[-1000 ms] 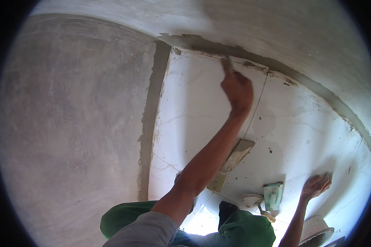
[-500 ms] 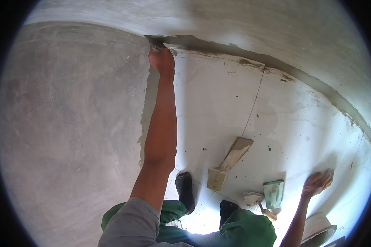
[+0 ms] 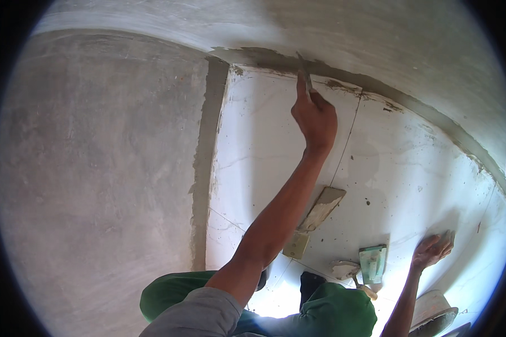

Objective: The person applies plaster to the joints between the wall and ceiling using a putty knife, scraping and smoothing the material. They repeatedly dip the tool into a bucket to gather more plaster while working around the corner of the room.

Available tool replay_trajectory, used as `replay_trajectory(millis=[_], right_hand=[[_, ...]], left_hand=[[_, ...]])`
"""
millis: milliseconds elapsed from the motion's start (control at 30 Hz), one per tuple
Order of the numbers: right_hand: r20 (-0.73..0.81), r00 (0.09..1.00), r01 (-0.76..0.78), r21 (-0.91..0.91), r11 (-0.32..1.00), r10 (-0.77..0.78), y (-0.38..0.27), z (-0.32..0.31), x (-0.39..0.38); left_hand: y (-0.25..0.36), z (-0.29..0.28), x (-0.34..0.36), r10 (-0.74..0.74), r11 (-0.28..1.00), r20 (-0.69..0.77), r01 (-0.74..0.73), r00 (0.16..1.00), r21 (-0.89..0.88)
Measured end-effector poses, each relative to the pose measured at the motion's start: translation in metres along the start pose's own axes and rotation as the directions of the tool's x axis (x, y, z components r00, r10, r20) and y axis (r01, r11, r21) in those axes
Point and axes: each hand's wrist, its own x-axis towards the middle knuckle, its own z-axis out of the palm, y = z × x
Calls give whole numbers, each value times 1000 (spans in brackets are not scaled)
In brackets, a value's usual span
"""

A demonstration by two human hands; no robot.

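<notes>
My left hand (image 3: 316, 121) is reaching far out, closed around a thin grey flat blade (image 3: 305, 76), seen nearly edge-on. Its tip meets the damp dark mortar strip (image 3: 343, 73) running along the foot of the far wall. Most of the blade's grip is hidden by my fingers. Down at the right, my right hand (image 3: 430, 251) is low over the white tile floor (image 3: 270, 140), fingers curled at a small greyish piece (image 3: 448, 237) whose kind I cannot make out.
A second mortar strip (image 3: 203, 168) edges the grey left wall (image 3: 101, 168). On the floor lie a mortar-smeared board (image 3: 324, 208), a yellowish block (image 3: 296, 246), a green-backed float (image 3: 373, 264), a wooden-handled trowel (image 3: 346, 271) and a bucket (image 3: 431, 312).
My left hand has moved right with the blade, from the wall corner along the far strip, uncovering the corner and the left strip. My right hand has stayed in place.
</notes>
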Motion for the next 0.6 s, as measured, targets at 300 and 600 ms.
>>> replay_trajectory(millis=[300,600], right_hand=[[-10,1000,9,28,1000,-9,-9,-2,4],[6,1000,-6,21,1000,6,-7,-1,2]], left_hand=[[-146,-85,122,158,936,-109,-114,981,332],[-174,-89,181,112,917,-150,-44,982,395]])
